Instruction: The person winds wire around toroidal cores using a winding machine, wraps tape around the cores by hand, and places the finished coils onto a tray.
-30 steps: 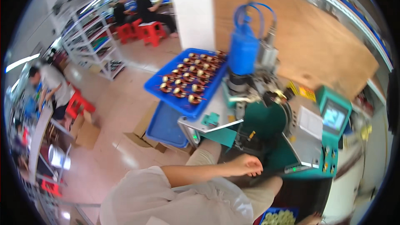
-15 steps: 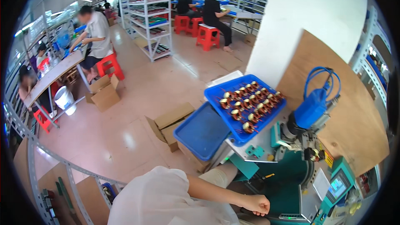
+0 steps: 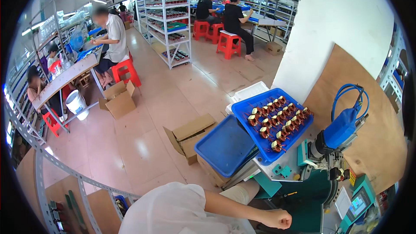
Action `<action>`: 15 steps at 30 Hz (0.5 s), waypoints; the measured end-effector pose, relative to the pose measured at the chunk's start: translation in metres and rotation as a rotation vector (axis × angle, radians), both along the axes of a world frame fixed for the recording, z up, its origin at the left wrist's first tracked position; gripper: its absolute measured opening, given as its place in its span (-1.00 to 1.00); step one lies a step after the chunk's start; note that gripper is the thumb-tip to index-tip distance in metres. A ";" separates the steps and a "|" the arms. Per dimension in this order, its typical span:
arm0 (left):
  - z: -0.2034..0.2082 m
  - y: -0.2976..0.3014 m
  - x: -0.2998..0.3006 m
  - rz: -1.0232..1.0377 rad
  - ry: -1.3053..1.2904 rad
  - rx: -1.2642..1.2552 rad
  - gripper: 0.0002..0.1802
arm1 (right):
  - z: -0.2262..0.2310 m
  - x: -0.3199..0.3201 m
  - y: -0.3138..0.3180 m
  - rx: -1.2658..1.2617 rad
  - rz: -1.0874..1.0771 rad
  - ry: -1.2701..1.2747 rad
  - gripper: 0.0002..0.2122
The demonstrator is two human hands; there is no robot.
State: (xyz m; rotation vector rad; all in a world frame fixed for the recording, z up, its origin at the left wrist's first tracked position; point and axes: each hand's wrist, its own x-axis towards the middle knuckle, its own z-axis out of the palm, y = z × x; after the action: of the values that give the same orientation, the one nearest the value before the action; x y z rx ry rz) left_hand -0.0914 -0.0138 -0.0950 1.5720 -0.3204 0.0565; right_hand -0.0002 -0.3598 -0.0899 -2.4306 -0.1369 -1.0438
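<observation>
My left hand [image 3: 279,219] is curled closed at the end of a bare forearm, low in the view. Its inner side is hidden, so I cannot make out what it holds, if anything. Beside it stands a bench machine with a blue motor-like housing [image 3: 340,127] and a looped blue cable. A copper-wound coil [image 3: 340,174] appears to sit at the machine's head. Further up, a blue tray [image 3: 243,112] carries rows of copper-wound coils [image 3: 281,136] with pale tops. My right hand is out of view.
An empty-looking blue tray [image 3: 223,147] lies below the coil tray, near an open carton [image 3: 189,136]. A teal control box with a screen [image 3: 358,203] stands at the right. A plywood sheet [image 3: 368,121] leans by a white pillar [image 3: 342,26]. People sit at benches further off.
The whole view has shifted, so the scene sits further right and lower. My left hand stays curled near the machine. The seated person at the left has changed arm position.
</observation>
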 end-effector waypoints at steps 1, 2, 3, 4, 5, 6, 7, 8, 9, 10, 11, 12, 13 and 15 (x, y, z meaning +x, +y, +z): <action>0.003 0.001 -0.001 0.001 0.014 0.005 -0.83 | -0.033 0.000 0.029 0.817 0.322 0.058 -0.81; 0.010 0.001 -0.003 0.062 -0.012 0.037 -0.81 | -0.045 -0.010 0.057 0.826 0.319 0.072 -0.81; 0.022 0.003 -0.005 0.122 -0.043 0.056 -0.79 | -0.028 -0.034 0.104 0.783 0.440 0.126 -0.70; 0.035 0.002 -0.009 0.161 -0.159 0.070 -0.79 | -0.013 -0.059 0.143 0.745 0.552 0.166 -0.59; 0.038 0.000 -0.008 0.151 -0.157 0.071 -0.79 | 0.011 -0.086 0.174 0.705 0.665 0.207 -0.48; 0.039 0.002 -0.008 0.268 -0.397 0.109 -0.82 | 0.010 -0.097 0.188 0.560 0.666 0.200 -0.42; 0.041 0.000 -0.006 0.370 -0.634 0.154 -0.86 | 0.034 -0.108 0.197 0.401 0.690 0.384 -0.40; 0.042 0.002 -0.008 0.369 -0.626 0.159 -0.86 | 0.056 -0.114 0.200 0.237 0.710 0.564 -0.39; 0.050 0.009 -0.014 0.204 -0.315 0.066 -0.88 | 0.054 -0.105 0.193 0.010 0.647 0.800 -0.36; 0.058 0.015 -0.019 0.044 -0.002 -0.024 -0.91 | 0.042 -0.097 0.193 0.011 0.651 0.805 -0.36; 0.064 0.019 -0.021 0.143 -0.112 0.106 -0.92 | 0.025 -0.091 0.199 0.296 0.821 0.728 -0.36; 0.071 0.020 -0.022 0.212 -0.231 0.148 -0.91 | 0.015 -0.089 0.203 0.585 0.979 0.639 -0.36; 0.075 0.019 -0.022 0.273 -0.347 0.190 -0.91 | 0.037 -0.089 0.206 0.551 0.975 0.663 -0.34; 0.089 0.027 -0.017 0.268 -0.372 0.323 -0.90 | 0.040 -0.069 0.207 0.604 1.087 0.736 -0.31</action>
State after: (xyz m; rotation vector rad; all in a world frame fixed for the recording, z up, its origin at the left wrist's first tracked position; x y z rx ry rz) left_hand -0.1088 0.0127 -0.0056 1.9182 -0.4222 0.5325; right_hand -0.0688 -0.1533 -0.0504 -1.6077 -0.6685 0.2755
